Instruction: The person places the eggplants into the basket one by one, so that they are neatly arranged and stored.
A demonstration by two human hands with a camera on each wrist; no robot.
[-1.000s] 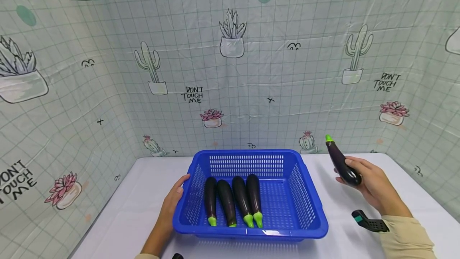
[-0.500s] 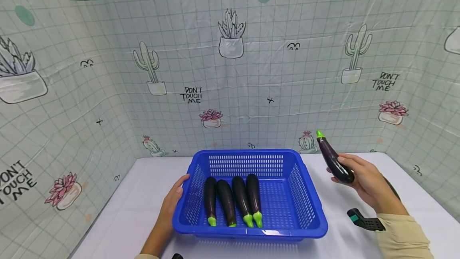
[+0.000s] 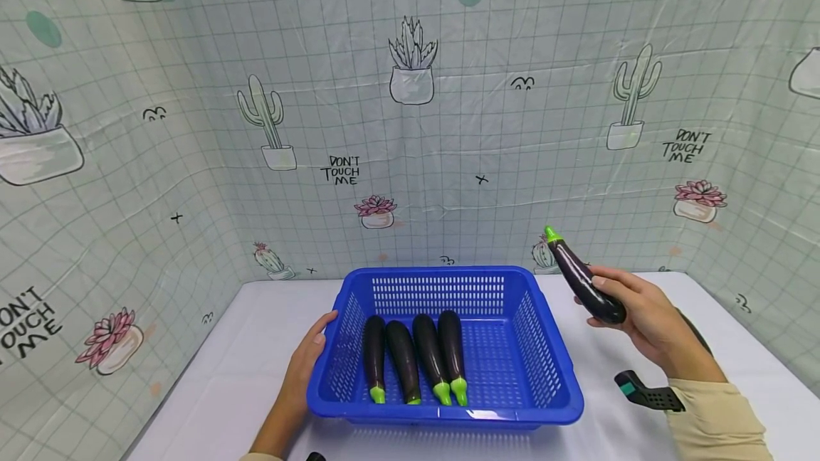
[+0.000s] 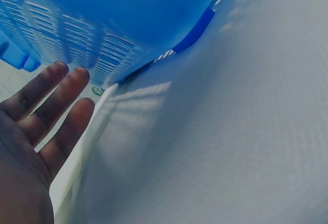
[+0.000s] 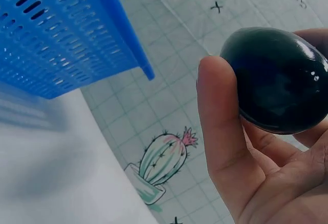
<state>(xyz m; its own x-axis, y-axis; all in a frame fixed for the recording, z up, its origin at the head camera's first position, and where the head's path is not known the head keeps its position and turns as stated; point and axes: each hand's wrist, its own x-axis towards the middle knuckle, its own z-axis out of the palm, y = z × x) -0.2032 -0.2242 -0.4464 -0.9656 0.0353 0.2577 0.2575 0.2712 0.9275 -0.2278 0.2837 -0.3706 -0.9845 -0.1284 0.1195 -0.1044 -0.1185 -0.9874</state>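
My right hand (image 3: pixel 647 315) holds an eggplant (image 3: pixel 579 272) by its thick end, raised just right of the blue basket (image 3: pixel 445 412). The bright green stem tip points up and to the left. In the right wrist view, the eggplant's (image 5: pixel 279 80) round glossy end sits between thumb and fingers. Several more dark eggplants (image 3: pixel 402 358) lie side by side in the left half of the basket, green stems toward me. At the basket's left side rests my left hand (image 3: pixel 306 358), a fingertip at the rim. The left wrist view shows its fingers (image 4: pixel 64 88) straight against the slotted wall.
A white cloth covers the table (image 3: pixel 211 368) under the basket. Behind and on both sides hangs a grid-patterned curtain (image 3: pixel 474 126) printed with cacti. A black strap (image 3: pixel 648 391) sits at my right wrist, by the beige sleeve (image 3: pixel 714 418).
My right hand has carried the eggplant left and slightly up, nearer the basket's right rim. The left hand, the basket and the eggplants in it stay put.
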